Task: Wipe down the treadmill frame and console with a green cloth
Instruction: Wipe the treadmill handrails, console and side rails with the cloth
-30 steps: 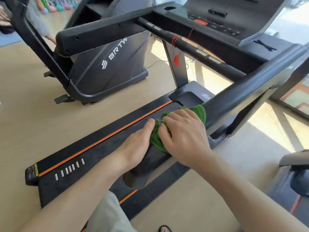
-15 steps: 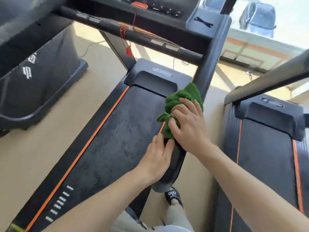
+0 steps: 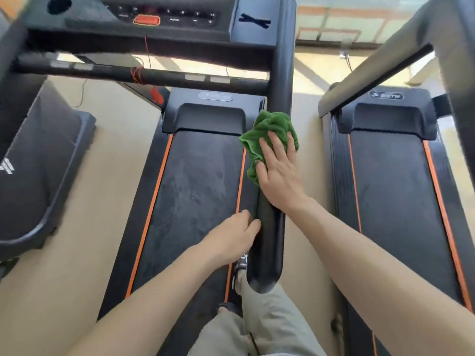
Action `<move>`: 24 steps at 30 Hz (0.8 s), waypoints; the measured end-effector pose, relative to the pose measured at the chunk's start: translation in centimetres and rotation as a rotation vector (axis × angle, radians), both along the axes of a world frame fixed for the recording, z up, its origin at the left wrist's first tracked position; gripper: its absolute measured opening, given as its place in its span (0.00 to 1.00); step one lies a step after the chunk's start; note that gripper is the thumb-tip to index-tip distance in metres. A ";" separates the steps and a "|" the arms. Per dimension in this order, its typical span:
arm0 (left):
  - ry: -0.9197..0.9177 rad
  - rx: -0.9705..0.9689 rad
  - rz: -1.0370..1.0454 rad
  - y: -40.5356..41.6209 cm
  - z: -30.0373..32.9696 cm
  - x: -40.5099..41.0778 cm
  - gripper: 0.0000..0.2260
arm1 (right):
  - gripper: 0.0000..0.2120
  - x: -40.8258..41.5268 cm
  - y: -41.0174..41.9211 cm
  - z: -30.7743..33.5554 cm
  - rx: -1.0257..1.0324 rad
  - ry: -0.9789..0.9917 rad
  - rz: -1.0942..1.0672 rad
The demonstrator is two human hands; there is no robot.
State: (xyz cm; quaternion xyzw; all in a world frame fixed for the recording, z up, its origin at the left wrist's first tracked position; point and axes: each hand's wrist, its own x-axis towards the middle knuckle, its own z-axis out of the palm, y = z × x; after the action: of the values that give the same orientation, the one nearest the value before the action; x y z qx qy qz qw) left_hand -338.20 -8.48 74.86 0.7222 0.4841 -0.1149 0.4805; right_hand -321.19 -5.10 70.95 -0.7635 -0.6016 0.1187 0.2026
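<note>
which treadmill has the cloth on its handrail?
The middle treadmill, under the console. The right hand presses the cloth on its right handrail; the treadmill at right is untouched.

A crumpled green cloth (image 3: 267,132) is pressed flat against the treadmill's black side handrail (image 3: 272,240) by the right hand (image 3: 279,173), fingers spread over it. The left hand (image 3: 236,236) is laid against the rail's inner side, nearer its rounded end. Below, the running belt (image 3: 195,191) is seen, edged by orange stripes. The console (image 3: 154,16), with an orange button (image 3: 146,20), is seen blurred at the top. A second treadmill (image 3: 393,163) is seen alongside to the right.
</note>
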 end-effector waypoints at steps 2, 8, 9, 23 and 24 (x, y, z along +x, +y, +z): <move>0.030 0.096 -0.034 3.2 1.0 -0.1 0.15 | 0.29 0.6 2.9 0.2 -0.035 -0.036 -0.046; 0.057 0.268 -0.001 15.0 3.5 2.8 0.21 | 0.31 0.8 4.5 0.0 -0.102 -0.103 -0.123; 0.054 0.287 -0.015 16.6 3.8 3.5 0.22 | 0.30 0.1 3.3 -0.1 -0.092 -0.088 -0.144; 0.346 0.691 -0.384 33.5 0.6 9.0 0.38 | 0.29 5.4 15.2 0.2 -0.113 -0.163 -0.137; 0.347 0.696 -0.409 34.4 0.4 9.0 0.37 | 0.29 6.1 17.0 0.4 -0.111 -0.161 -0.155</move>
State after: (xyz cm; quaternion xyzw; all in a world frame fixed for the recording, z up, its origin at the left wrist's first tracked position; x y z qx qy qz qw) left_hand -329.20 25.90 75.27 0.8920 0.4147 -0.1570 0.0876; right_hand -315.12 11.87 71.33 -0.8249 -0.5475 0.0741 0.1198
